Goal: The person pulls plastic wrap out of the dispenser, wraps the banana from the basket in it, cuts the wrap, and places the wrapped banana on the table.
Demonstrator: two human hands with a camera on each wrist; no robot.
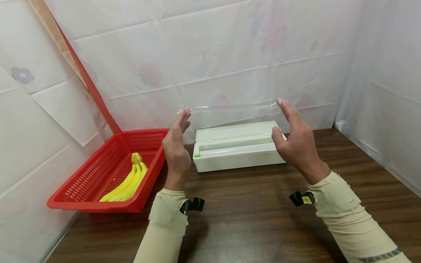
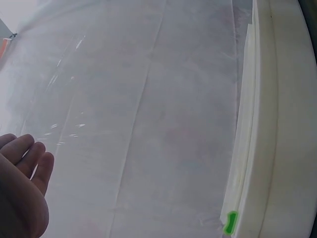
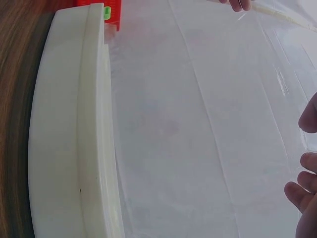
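Note:
A thin sheet of clear cling film (image 1: 230, 106) spans the gap between my two hands above a white cling film box. The left hand (image 1: 177, 153) is raised at the box's left end, its fingers fairly straight and their tips touching one end of the film. At the other end the right hand (image 1: 297, 144) touches the film with an extended fingertip, its thumb apart below. The long white cling film box (image 1: 240, 160) stands with its lid (image 1: 236, 130) up. Inside lies a film roll (image 1: 236, 149). A green piece (image 1: 197, 154) sits at its left front corner.
A red plastic basket (image 1: 82, 175) stands on the left, holding yellow bananas (image 1: 129, 180). Beneath everything is a dark wood-grain table (image 1: 243, 215). Pale patterned sheeting (image 1: 210, 54) hangs as walls behind and at both sides. A red strip (image 1: 88, 80) slants down toward the basket.

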